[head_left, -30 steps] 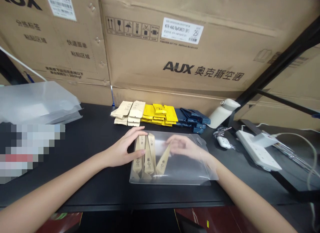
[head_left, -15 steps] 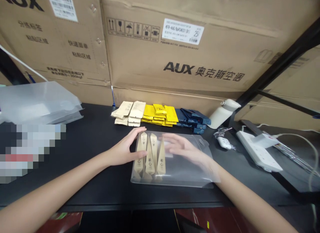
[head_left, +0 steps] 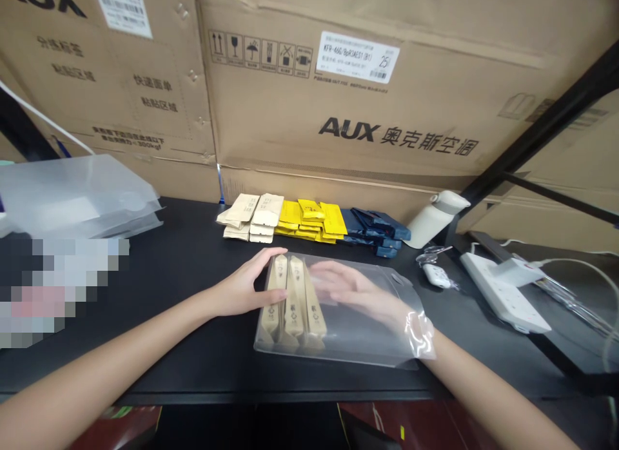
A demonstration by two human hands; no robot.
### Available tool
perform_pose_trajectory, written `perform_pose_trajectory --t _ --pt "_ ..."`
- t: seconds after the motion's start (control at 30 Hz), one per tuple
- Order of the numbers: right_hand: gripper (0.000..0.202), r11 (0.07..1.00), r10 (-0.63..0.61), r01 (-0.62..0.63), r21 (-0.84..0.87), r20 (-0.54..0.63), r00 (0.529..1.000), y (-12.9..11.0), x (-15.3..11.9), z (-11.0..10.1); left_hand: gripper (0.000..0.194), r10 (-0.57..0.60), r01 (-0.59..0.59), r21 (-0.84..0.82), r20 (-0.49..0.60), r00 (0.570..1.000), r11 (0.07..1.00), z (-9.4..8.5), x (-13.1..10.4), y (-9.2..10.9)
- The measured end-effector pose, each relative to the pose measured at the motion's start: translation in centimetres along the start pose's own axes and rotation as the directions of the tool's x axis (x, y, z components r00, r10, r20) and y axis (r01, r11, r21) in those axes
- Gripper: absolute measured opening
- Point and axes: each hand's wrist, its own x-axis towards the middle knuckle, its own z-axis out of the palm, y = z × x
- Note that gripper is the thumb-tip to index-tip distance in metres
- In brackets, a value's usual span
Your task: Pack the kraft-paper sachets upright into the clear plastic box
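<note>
Black table, clear bag at front, packet piles behind it, power strip to its right, plastic sheets far left

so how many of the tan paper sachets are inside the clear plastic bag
3. The tan paper sachets lie side by side at the left end of the clear plastic bag: left, middle, right. More could be hidden underneath.

There is just one camera, worn on the person's head. It looks forward and down at the black surface, from close up. Both arms reach in from the bottom edge. Big cardboard boxes fill the top, right behind the surface.
</note>
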Motion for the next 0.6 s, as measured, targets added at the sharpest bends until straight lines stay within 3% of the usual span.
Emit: perform_pose_trajectory --t 0.23,0.47,0.6 --pt "0.034 0.993 0.017 0.008 -0.114 0.213 0.977 -0.47 -0.02 -0.67 0.071 0.000 0.000 0.019 -0.006 1.000 1.000 0.04 -0.02 0.13" --pt "0.035 0.990 0.019 0.014 -0.142 0.225 0.974 -0.79 -0.16 -0.61 0.069 0.004 -0.004 0.004 -0.006 1.000 1.000 0.07 -0.18 0.31" --pt "0.047 0.996 0.038 -0.020 -0.083 0.221 0.975 -0.30 -0.01 -0.58 0.070 0.002 -0.002 -0.050 -0.008 1.000 0.999 0.10 0.01 0.37"
